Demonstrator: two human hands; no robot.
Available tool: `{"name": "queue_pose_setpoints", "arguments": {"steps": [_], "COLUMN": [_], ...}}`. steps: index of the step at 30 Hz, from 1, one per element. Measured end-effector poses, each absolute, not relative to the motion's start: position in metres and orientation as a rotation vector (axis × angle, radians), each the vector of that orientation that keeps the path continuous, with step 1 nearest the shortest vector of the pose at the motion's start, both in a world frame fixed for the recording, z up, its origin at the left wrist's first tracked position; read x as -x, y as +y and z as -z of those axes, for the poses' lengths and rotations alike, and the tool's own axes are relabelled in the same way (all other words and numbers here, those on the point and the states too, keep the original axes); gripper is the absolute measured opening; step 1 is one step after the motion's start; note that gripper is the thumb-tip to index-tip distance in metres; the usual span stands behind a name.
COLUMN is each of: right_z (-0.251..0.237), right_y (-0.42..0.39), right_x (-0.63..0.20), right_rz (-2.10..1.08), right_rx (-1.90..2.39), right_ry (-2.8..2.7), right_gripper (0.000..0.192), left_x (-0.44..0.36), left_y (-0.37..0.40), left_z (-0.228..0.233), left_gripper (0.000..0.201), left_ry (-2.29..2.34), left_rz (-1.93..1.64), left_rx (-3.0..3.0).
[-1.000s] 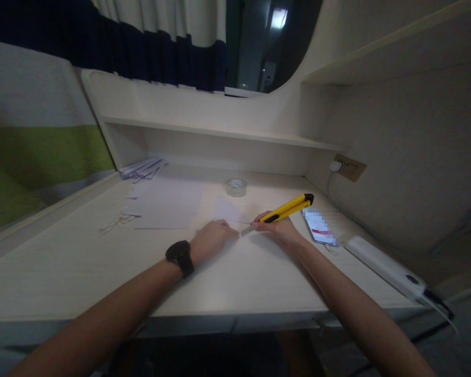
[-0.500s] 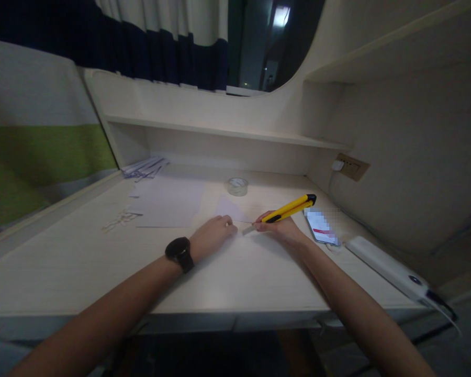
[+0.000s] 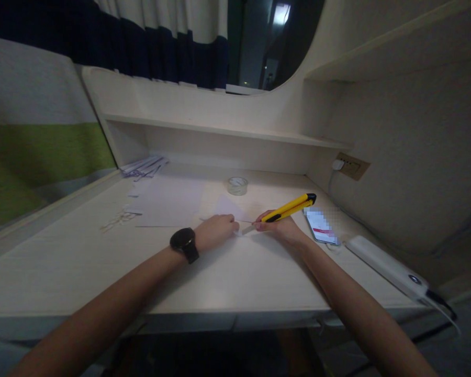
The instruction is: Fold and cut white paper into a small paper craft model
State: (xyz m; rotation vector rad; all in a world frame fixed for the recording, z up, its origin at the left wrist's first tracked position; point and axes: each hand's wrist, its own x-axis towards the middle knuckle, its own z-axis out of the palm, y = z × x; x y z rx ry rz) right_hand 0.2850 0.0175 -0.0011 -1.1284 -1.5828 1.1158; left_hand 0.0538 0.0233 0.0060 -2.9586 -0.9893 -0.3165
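Head view: the right hand [image 3: 279,226] grips a yellow knife [image 3: 288,208], blade down on a paper [image 3: 230,208] near the tape roll [image 3: 237,185]; the left hand [image 3: 215,230] presses it flat, steadying it.

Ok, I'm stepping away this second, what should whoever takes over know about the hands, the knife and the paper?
Right hand: gripping the yellow utility knife, blade tip down at the small paper piece.
Left hand: pressing that paper flat on the desk, fingertips close to the blade.
Nearby: tape roll behind, larger sheet to the left, phone to the right.
Done: knife and paper positioned. How far any cut runs cannot be made out.
Left: likely the cut; mind the left fingers.
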Motion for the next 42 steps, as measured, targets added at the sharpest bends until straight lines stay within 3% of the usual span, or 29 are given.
{"name": "queue_pose_setpoints", "arguments": {"steps": [9, 19, 42], "right_z": [0.0, -0.006, -0.014], "right_y": [0.014, 0.01, 0.007], "right_x": [-0.284, -0.277, -0.272], "right_rz": [-1.096, -1.029, -0.957], "right_rx": [1.147, 1.196, 1.271], "right_ry": [-1.576, -1.585, -1.629], "right_gripper": [0.027, 0.021, 0.017], "left_x": [-0.079, -0.095, -0.078], "left_y": [0.059, 0.067, 0.073], "left_z": [-0.03, -0.044, -0.03], "left_gripper": [0.024, 0.025, 0.02], "left_ry": [-1.172, -1.351, -1.383], "left_rz": [-0.332, -0.648, -0.354], "left_rx": [3.158, 3.178, 3.486]}}
